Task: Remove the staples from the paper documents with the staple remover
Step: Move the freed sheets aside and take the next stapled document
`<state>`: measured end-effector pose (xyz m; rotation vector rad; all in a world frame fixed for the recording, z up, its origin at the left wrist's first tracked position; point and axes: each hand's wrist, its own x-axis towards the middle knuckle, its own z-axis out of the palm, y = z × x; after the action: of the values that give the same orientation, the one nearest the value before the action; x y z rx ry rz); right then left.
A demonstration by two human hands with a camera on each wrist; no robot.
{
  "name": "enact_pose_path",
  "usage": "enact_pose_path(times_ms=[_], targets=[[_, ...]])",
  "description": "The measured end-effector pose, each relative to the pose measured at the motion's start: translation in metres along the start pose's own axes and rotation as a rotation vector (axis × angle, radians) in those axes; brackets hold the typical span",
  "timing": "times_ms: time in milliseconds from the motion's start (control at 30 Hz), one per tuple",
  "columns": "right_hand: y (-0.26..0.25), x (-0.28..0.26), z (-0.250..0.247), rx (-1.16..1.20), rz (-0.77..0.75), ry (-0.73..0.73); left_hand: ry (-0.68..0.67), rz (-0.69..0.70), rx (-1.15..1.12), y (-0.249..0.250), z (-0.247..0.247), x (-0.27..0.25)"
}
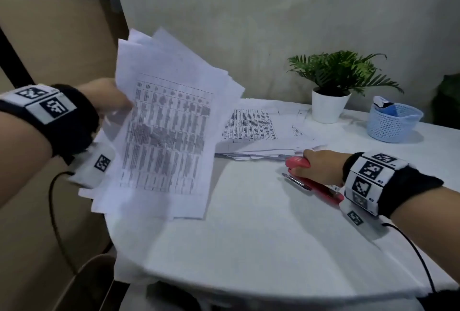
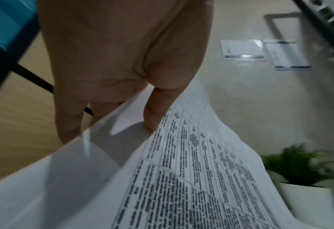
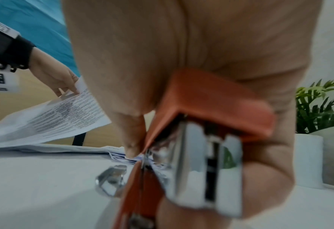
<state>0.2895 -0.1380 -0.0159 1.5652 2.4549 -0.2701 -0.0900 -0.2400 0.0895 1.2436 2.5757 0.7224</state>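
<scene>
So the left hand (image 1: 109, 97) pinches a fanned sheaf of printed sheets (image 1: 164, 136) above the worktop's (image 1: 261, 236) left edge. Right hand (image 1: 321, 165) grips the red staple remover (image 1: 316, 183) low over the worktop by the flat paper pile (image 1: 258, 131). Its fingers are mostly hidden; any staples are too small to spot.

glossy red plastic, shiny chrome metal stapler (image 3: 191, 155); matt white paper sheets (image 1: 164, 131).
</scene>
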Motion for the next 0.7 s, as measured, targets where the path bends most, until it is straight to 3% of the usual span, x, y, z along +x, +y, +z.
enact_pose_path(times_ms=[233,333,433,500,533,633,700], targets=[[-0.005,0.009,0.0,0.004,0.0,-0.016,0.169,-0.156,0.122,-0.026,0.027,0.074],[-0.006,0.012,0.002,0.002,-0.018,-0.033,0.183,-0.245,0.206,-0.026,0.05,0.088],[-0.008,0.014,0.002,-0.011,-0.033,-0.048,0.216,-0.261,0.243,-0.023,0.075,0.096],[-0.009,0.016,0.003,-0.028,-0.04,-0.054,0.234,-0.174,0.293,-0.01,0.093,0.095],[-0.009,0.017,0.003,-0.037,-0.041,-0.057,0.196,-0.104,0.315,0.002,0.103,0.095],[-0.009,0.018,0.004,-0.039,-0.042,-0.069,-0.082,0.141,0.347,0.048,0.133,0.092],[-0.009,0.018,0.004,-0.028,-0.047,-0.07,-0.241,0.22,0.391,0.07,0.16,0.089]])
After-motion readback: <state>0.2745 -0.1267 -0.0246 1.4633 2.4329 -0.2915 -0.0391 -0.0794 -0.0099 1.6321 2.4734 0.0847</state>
